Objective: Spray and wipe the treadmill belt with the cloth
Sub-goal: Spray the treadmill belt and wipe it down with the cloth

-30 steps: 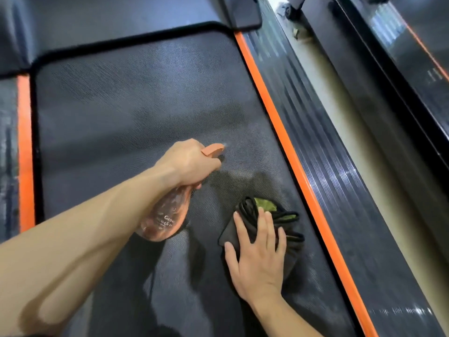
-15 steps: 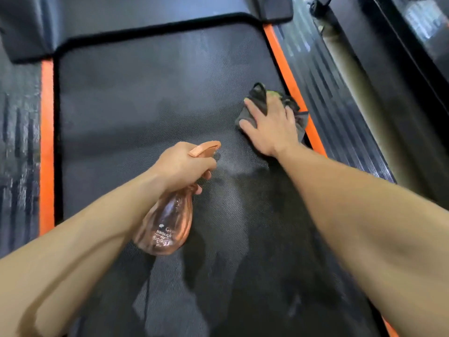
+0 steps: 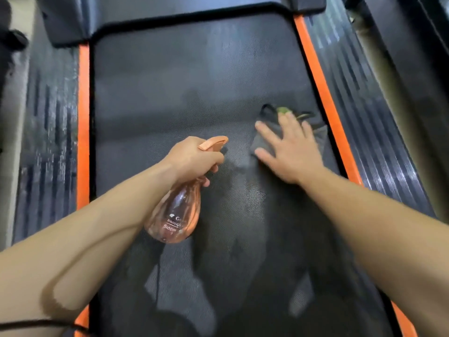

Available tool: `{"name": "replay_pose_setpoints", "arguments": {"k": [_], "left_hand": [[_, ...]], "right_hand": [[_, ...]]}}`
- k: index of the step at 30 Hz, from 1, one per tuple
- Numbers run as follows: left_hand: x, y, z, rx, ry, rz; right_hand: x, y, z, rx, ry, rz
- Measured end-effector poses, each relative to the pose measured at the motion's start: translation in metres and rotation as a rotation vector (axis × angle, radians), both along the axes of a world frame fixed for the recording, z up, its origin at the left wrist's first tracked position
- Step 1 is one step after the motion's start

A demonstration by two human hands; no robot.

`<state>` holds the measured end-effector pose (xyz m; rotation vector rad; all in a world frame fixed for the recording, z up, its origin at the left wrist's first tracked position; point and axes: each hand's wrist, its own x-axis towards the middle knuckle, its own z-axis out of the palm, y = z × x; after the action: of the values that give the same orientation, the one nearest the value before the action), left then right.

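The black treadmill belt [image 3: 175,88] fills the middle of the view, with darker damp patches near its centre. My left hand [image 3: 192,159] grips the neck of a translucent orange spray bottle [image 3: 175,215], nozzle pointing right over the belt. My right hand [image 3: 289,152] lies flat with spread fingers on a dark grey cloth [image 3: 318,136] with a green patch, near the belt's right side. Most of the cloth is hidden under the hand.
Orange strips [image 3: 320,86] run along both sides of the belt, with ribbed black side rails [image 3: 379,132] outside them. The black motor cover [image 3: 170,8] closes the belt's far end. A second machine's dark frame [image 3: 413,45] stands at right.
My right hand slid the cloth up the belt toward the right orange strip, then back a little toward me. The left hand kept the bottle in about the same place.
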<state>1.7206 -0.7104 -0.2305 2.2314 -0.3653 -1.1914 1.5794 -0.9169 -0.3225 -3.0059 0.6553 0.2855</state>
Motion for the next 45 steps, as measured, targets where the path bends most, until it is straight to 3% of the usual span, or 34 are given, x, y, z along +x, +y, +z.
{"name": "replay_pose_setpoints", "arguments": {"k": [6,10,15,22,27,33,38,41,45], "left_hand": [[-0.015,0.012,0.006,0.001,-0.008,-0.079],[-0.027,0.032,0.008,0.005,-0.005,-0.103],[-0.039,0.064,0.008,0.014,-0.004,-0.105],[-0.045,0.081,0.012,0.016,-0.034,-0.047],[-0.055,0.091,0.012,0.055,0.009,-0.157],[-0.062,0.102,0.014,0.062,0.032,-0.152],[-0.053,0.099,0.016,0.021,0.026,-0.134],[-0.04,0.098,0.014,-0.022,-0.01,0.006],[-0.022,0.102,0.01,-0.074,0.018,0.128]], "right_hand": [[-0.053,0.064,-0.003,0.015,-0.062,-0.235],[-0.124,0.162,-0.001,0.029,-0.017,-0.256],[-0.133,0.217,-0.006,0.055,0.026,-0.345],[-0.133,0.216,-0.005,0.02,-0.009,-0.324],[-0.138,0.229,0.002,0.062,-0.01,-0.329],[-0.174,0.275,-0.002,0.109,0.015,-0.126],[-0.131,0.23,0.0,0.11,-0.07,-0.113],[-0.062,0.167,-0.004,0.093,-0.128,-0.081],[0.041,0.074,0.002,0.134,-0.022,-0.061]]}}
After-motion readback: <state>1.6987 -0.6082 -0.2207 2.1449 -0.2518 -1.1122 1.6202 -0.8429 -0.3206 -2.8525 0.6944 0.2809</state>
